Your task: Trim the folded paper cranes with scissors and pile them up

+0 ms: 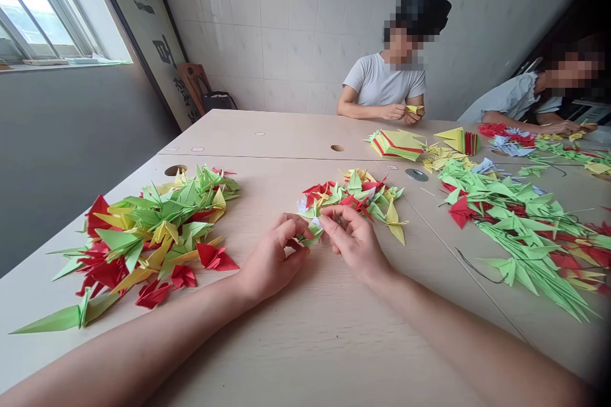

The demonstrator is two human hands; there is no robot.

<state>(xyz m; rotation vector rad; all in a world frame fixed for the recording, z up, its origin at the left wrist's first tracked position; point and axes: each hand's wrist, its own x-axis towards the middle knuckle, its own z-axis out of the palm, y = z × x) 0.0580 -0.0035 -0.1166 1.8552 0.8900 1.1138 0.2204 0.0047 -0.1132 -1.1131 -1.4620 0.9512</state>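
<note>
In the middle of the table, my left hand (277, 254) is closed with its fingertips on a green folded paper crane (312, 235). My right hand (356, 241) pinches right beside it; a small dark bit shows between its fingers, too small to name. Just beyond both hands lies a mixed heap of paper cranes (356, 194) in green, red, yellow and pale blue. Left of my left hand spreads a larger pile of paper cranes (157, 222), with a single green crane (79, 313) at its near edge.
Long strands of green and red cranes (515, 222) cover the right side. Stacked folded paper (398, 143) stands near a person in a white shirt (389, 79) folding something yellow. Another person (506, 98) works at far right. A dark thread (477, 270) lies on the table (305, 343).
</note>
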